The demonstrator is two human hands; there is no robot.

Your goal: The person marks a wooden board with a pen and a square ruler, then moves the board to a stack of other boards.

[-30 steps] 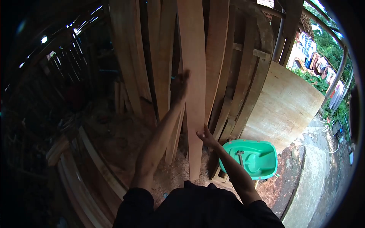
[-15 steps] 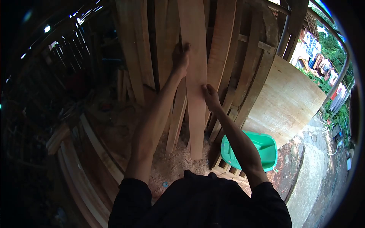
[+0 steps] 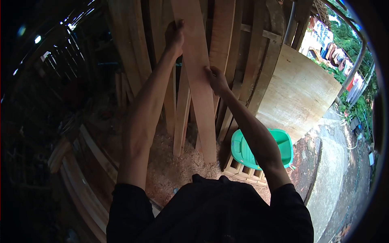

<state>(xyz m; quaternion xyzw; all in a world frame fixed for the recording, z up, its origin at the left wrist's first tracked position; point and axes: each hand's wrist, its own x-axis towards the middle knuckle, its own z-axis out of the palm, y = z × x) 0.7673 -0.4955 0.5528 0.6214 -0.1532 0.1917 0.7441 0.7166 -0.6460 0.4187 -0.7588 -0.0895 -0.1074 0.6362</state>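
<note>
A long, pale wooden plank (image 3: 197,81) stands tilted in front of me, its top leaning left and its lower end close to the shavings on the ground. My left hand (image 3: 175,38) grips its left edge high up, thumb over the face. Lower down, my right hand (image 3: 217,81) is closed on the right edge, with the thumb on the near face. The fingers behind the plank are hidden. Other upright boards (image 3: 222,44) lean behind it.
Wood shavings (image 3: 170,166) cover the ground. A green plastic tub (image 3: 286,150) sits on a slatted wooden piece (image 3: 243,170) at my right, before a plywood sheet (image 3: 300,93). More planks (image 3: 83,184) lie at lower left. Laundry (image 3: 336,52) hangs outside, upper right.
The plank's top has swung left and its lower end slightly right, so it tilts more. Both hands have moved up and left in view, still holding it. The view itself has shifted a little.
</note>
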